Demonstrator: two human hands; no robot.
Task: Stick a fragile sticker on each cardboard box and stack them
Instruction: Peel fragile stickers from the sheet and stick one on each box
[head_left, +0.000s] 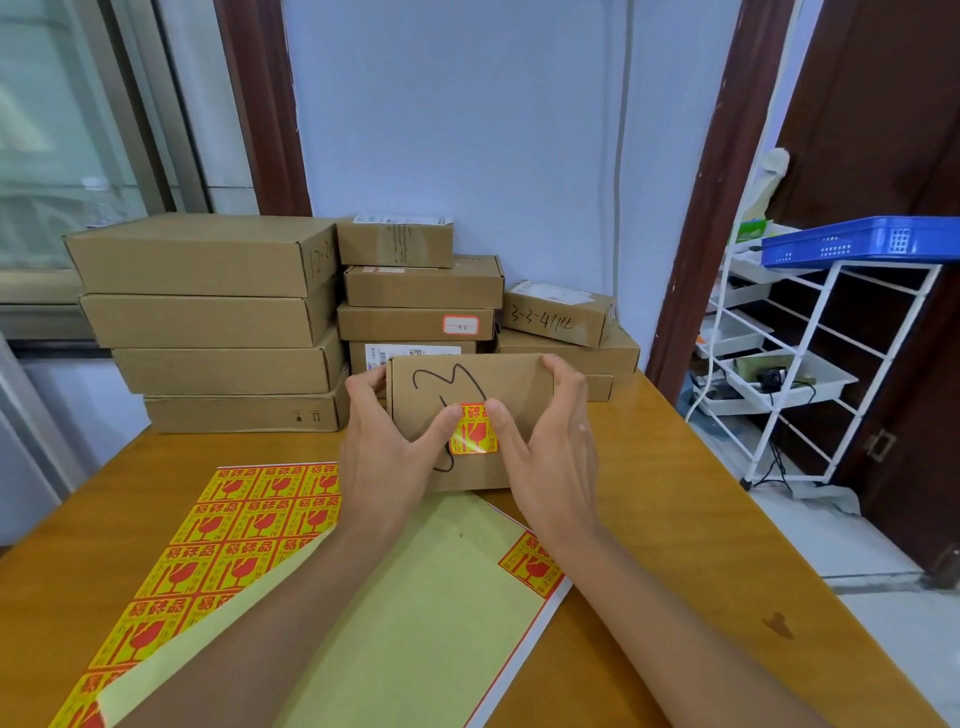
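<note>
A small cardboard box (498, 384) with a black scribble stands tilted toward me at the table's middle. My left hand (387, 447) grips its left side and my right hand (550, 447) grips its right side. Both thumbs press on a red-and-yellow fragile sticker (474, 431) on the box's face. A sticker sheet (244, 525) with several fragile stickers lies on the table in front, partly peeled down to its pale green backing (441, 597). One sticker (532, 564) sits at the sheet's right edge.
Cardboard boxes are stacked at the table's back: a tall left pile (218, 322), a middle pile (415, 291) and a lower right pile (566, 332). The wooden table (675, 519) ends at the right. A white rack (810, 364) with a blue crate (862, 241) stands beyond.
</note>
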